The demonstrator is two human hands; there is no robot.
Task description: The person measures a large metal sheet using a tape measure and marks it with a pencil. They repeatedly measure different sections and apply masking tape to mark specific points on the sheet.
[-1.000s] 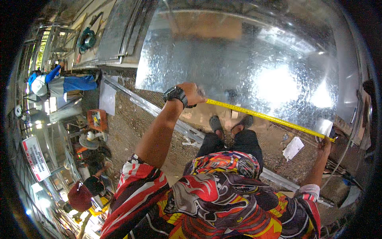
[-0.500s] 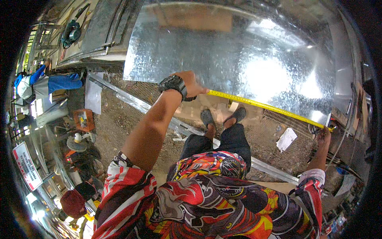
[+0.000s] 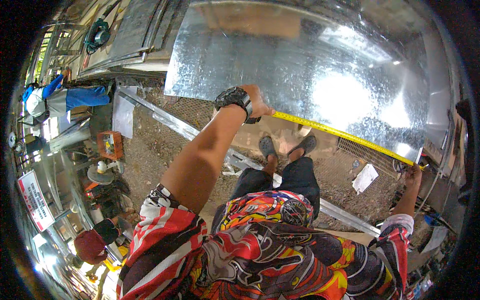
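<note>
A shiny metal sheet lies in front of me. Along its near edge stretches a yellow tape measure, its blade drawn out straight. My left hand is closed on one part of the tape by the sheet's near edge, left of the middle; a black watch is on that wrist. At the sheet's near right corner, my right hand pinches the other end of the blade. Whether the tape's case sits inside my left hand is hidden.
Below the sheet, metal bars and mesh grating lie on the gravelly ground. A white paper rests near my right arm. At left are an orange crate, a person in blue and another in a maroon cap.
The whole scene has shifted slightly to the right in the picture. Both hands keep their hold on the tape along the sheet's edge.
</note>
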